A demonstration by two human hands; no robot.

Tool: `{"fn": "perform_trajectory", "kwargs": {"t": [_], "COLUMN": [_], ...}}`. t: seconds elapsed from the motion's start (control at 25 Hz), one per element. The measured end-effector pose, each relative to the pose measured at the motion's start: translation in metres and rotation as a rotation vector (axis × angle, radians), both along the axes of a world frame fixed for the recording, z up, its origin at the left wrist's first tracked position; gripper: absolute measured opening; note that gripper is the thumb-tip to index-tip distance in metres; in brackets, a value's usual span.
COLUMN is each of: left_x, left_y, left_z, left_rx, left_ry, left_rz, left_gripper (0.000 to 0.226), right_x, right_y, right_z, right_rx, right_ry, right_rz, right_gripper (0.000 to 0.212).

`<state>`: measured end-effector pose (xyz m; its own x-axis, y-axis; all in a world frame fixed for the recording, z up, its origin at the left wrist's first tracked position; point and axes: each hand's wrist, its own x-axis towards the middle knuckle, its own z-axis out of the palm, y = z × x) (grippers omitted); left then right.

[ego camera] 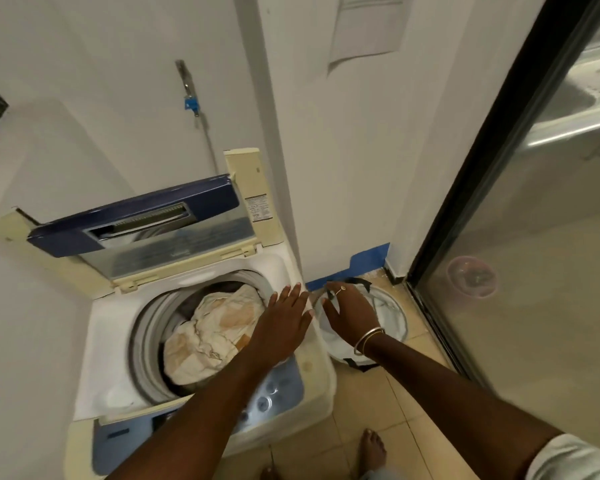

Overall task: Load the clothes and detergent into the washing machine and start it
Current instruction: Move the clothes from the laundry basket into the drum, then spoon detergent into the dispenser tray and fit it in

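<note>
A white top-loading washing machine (pixel 97 327) stands with its blue lid (pixel 136 216) raised. A cream patterned cloth (pixel 208 330) fills its drum. My left hand (pixel 286 317) hovers flat over the machine's right rim, fingers straight, holding nothing. My right hand (pixel 350 310) reaches over the round white laundry basket (pixel 400 320) on the floor beside the machine, fingers spread, near a black handle strap (pixel 359 281). The basket's inside looks white; I cannot tell what lies in it. No detergent is in view.
The blue control panel (pixel 274 393) sits at the machine's front right. A wall pillar stands behind the basket, with blue tape (pixel 364 261) at its base. A black-framed glass door (pixel 482 174) runs along the right. My bare feet (pixel 371 452) stand on beige tiles.
</note>
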<state>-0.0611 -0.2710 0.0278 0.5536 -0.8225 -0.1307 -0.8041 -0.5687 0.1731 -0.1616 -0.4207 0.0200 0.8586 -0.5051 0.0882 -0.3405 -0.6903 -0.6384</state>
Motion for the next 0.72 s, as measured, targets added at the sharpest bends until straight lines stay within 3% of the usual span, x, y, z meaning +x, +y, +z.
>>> {"fn": "perform_trajectory", "kwargs": {"t": [0.16,0.36,0.48,0.6,0.72], "left_x": [0.033,0.066,0.077,0.092,0.112], "left_y": [0.088,0.178,0.211,0.223,0.21], "left_z": [0.016,0.007,-0.008,-0.021,-0.014], "left_rx": [-0.056,-0.159,-0.191,-0.262,-0.415], "left_ry": [-0.011,0.062,0.055,0.103,0.325], "left_rz": [0.102,0.431,0.481,0.507,0.658], "left_gripper": [0.064,0.053,0.052,0.049,0.046], "right_x": [0.05,0.102,0.125,0.15,0.185], "right_y": [0.08,0.174,0.21,0.228,0.233], "right_z": [0.014,0.011,0.005,0.0,-0.001], "right_rx": [-0.011,0.086,0.114,0.224,0.426], "right_ry": [-0.073,-0.064,-0.043,-0.039,0.01], "right_rz": [0.051,0.158,0.186,0.129,-0.066], "right_gripper": [0.031,0.035,0.036,0.026,0.021]}}
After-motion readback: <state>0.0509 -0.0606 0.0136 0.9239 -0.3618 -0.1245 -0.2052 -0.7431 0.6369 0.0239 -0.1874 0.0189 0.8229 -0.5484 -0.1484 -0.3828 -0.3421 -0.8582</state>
